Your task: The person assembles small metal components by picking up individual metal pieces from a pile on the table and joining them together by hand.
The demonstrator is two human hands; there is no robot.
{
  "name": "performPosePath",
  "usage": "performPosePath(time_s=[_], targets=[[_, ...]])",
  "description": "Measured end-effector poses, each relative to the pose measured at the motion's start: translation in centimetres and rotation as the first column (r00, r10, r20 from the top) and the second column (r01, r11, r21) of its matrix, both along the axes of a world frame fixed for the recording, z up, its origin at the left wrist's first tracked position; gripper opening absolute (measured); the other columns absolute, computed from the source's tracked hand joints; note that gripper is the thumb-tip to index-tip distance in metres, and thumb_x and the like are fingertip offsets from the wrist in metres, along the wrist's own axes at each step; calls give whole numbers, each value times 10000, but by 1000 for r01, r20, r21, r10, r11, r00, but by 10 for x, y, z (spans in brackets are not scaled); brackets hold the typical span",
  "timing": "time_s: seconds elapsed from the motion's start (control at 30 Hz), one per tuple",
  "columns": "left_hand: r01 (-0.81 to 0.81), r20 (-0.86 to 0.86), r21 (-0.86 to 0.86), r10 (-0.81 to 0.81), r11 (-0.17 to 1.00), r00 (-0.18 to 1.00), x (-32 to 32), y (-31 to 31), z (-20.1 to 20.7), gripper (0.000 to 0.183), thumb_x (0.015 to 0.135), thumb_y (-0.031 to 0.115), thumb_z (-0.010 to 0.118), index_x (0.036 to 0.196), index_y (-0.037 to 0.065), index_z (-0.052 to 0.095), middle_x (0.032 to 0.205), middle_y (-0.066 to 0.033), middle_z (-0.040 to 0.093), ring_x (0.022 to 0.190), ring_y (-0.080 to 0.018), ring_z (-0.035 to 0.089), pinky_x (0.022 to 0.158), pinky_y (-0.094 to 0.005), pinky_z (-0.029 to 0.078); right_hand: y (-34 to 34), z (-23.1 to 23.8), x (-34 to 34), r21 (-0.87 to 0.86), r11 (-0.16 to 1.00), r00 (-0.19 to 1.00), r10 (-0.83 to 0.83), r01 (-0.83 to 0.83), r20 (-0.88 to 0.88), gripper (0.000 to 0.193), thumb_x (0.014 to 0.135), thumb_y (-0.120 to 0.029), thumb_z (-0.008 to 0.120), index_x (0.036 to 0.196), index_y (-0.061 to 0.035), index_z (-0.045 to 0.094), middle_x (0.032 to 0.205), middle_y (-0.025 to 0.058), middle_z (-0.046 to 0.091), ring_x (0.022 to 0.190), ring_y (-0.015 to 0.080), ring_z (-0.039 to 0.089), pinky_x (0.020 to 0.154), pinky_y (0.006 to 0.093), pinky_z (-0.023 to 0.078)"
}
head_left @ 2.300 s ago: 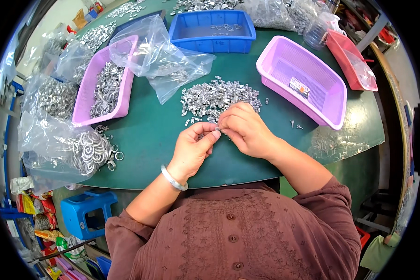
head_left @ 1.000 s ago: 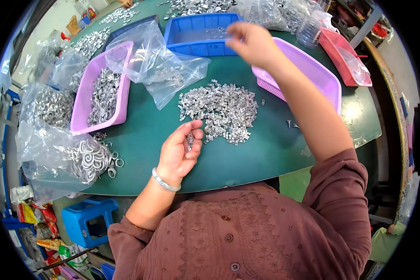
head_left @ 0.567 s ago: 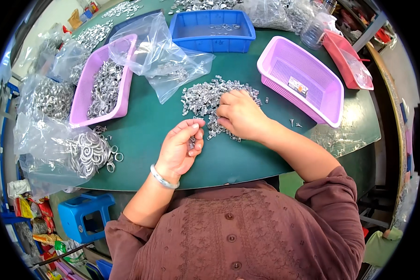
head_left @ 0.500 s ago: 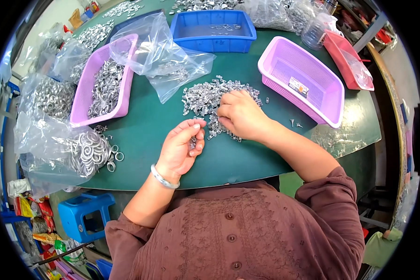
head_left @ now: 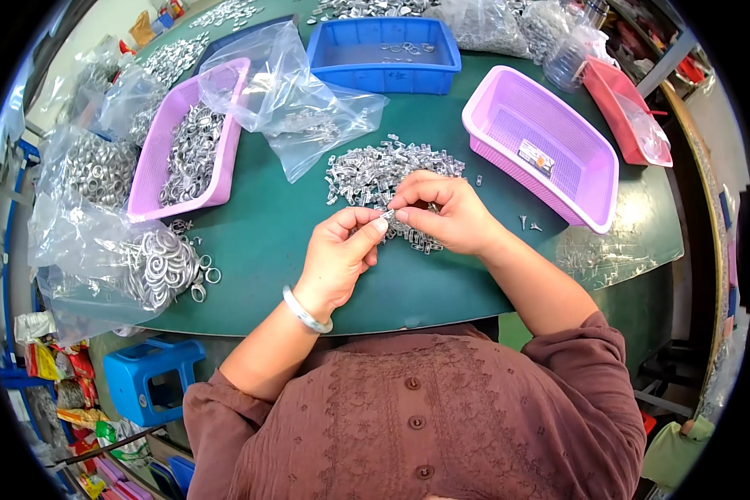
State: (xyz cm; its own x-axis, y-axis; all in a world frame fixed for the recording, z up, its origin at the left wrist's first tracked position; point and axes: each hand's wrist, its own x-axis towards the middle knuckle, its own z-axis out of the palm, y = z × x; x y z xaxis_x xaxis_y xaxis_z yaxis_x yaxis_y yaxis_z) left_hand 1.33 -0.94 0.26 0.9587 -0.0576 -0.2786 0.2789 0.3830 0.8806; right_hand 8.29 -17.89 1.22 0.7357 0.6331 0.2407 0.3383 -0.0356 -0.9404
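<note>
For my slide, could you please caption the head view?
Both hands, left hand and right hand, pinch a small metal part over a pile of metal parts on a green table.

Your hands, left and right, meet at frame centre on the worktop, just below the parts pile. One tray sits upper left, a bin top centre, a basket right, and bagged rings far left.

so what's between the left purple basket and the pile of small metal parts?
Head view: a crumpled clear plastic bag, then bare green table, between left purple basket and pile.
</note>
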Motion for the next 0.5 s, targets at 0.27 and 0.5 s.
performPosePath(time_s=[0.27, 0.5], targets=[[-129, 342, 351, 1, 927, 940, -2, -3, -12, 115, 805, 75, 603, 909, 24, 599, 705, 22, 537, 556, -30, 455, 482, -154, 368, -5, -3, -2, 17, 1000, 1000, 17, -17, -23, 78, 763, -48, 597, 831, -12, 607, 803, 37, 555, 734, 115, 537, 659, 239, 431], [-141, 416, 379, -33, 914, 909, -1, -5, -12, 142, 806, 62, 599, 944, 28, 602, 727, 23, 539, 580, -26, 454, 492, -153, 371, -6, -1, -6, 11, 1000, 987, 5, -4, -161, 55, 771, -31, 577, 821, -8, 581, 807, 13, 526, 732, 80, 495, 638, 220, 404]])
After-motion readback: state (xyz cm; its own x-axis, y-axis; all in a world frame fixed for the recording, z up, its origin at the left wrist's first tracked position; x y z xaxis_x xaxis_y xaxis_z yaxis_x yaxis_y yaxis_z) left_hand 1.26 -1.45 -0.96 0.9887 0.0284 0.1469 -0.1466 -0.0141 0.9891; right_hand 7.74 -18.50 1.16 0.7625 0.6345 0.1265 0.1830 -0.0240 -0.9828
